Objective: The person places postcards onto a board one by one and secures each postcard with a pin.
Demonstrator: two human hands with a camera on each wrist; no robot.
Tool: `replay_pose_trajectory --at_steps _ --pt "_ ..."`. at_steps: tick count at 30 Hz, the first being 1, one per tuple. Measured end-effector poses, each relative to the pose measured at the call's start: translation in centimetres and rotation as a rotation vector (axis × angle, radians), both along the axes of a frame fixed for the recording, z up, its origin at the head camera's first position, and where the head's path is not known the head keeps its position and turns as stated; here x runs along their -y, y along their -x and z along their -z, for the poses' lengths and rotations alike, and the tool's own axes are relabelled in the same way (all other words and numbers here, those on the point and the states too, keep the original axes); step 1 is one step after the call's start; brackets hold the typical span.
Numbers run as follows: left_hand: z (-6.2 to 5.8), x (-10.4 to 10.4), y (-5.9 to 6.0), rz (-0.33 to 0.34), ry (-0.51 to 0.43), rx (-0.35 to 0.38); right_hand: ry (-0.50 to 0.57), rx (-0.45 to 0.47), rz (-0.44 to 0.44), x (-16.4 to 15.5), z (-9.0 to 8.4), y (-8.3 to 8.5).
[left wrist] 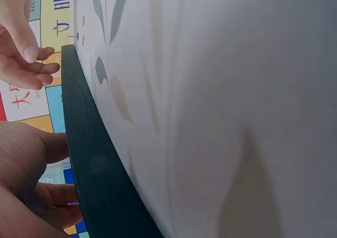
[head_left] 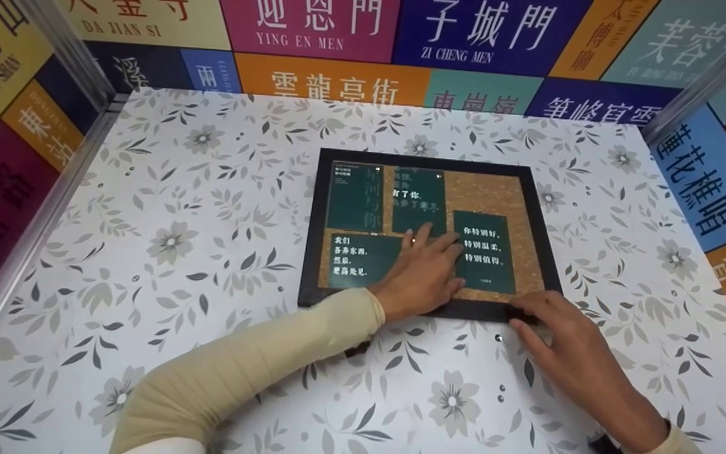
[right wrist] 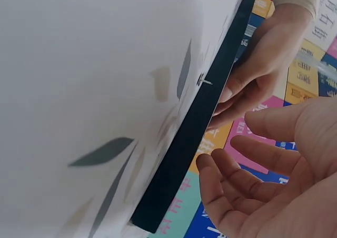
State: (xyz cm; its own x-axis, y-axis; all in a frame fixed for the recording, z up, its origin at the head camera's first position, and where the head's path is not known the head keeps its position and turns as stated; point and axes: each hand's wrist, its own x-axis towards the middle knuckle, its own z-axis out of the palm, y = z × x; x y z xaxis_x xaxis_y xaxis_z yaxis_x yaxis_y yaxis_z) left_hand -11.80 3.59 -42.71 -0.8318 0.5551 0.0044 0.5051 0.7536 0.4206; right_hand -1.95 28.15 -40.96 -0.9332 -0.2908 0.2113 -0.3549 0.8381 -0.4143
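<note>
**Two hands working at a framed cork board holding four cards**

Nearest the person, two sleeved arms are reaching in over the flower-patterned table (head_left: 167, 208). The right hand (head_left: 568, 350) is lying at the near right corner of the black-framed cork board (head_left: 429, 230), its fingers relaxed and spread, their tips touching the frame's near edge; it is gripping nothing. In the right wrist view the same hand (right wrist: 263, 180) is showing an open palm with loosely bent fingers just beside the dark frame edge (right wrist: 195, 127). Three small silver pins (head_left: 498, 338) are lying on the table beside this hand, one close to the fingertips and two more nearer the person.

The left hand (head_left: 423, 271) is resting flat inside the board, fingers straight and pressing down on the cork between the cards, touching the edges of the cards around it; it is holding nothing. From the left wrist view this hand (left wrist: 31, 190) is lying against the frame edge (left wrist: 87, 159).

The board is lying flat near the middle of the table, slightly toward the right. It is holding four dark green cards (head_left: 484, 252) with white writing: two along the near side and two along the far side, with bare cork showing at the far right corner.

Furthest away, colourful walls (head_left: 338, 38) printed with characters are enclosing the table on three sides.
</note>
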Motion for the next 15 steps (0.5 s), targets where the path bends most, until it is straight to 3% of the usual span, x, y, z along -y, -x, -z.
replay_pose_trajectory --at_steps 15 --pt "0.2 0.0 0.1 -0.001 0.002 0.002 -0.124 -0.109 -0.071 1.1 0.9 -2.0"
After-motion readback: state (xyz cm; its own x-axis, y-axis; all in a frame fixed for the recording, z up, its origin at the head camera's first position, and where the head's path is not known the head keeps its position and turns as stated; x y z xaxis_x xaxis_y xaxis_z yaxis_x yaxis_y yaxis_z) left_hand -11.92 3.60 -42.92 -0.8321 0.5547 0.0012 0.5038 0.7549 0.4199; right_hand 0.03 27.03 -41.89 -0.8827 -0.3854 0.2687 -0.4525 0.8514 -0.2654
